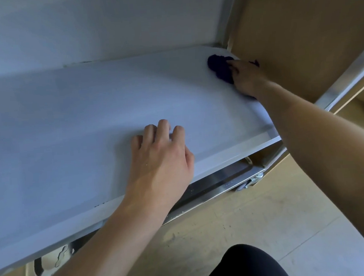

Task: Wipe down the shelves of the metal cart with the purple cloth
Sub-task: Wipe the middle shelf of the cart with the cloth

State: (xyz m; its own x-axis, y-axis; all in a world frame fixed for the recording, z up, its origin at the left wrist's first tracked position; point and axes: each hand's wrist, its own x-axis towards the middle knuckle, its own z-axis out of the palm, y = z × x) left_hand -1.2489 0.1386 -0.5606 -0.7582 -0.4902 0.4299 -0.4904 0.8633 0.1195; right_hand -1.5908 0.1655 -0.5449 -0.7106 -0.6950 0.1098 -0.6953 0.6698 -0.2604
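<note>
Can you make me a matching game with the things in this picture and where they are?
Things:
1 crumpled purple cloth
2 left hand
3 small metal caster wheel

Places:
A resting on the grey metal shelf near its front edge
B below the shelf, just above the tan floor
C far right corner of the shelf, under the right hand

Pairs: 1-C, 2-A, 3-B

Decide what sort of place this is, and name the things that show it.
Probably a storeroom or workshop: a steel cart on casters, brown board panels beside it, a bare pale floor. The right hand holds a cloth on the shelf.
</note>
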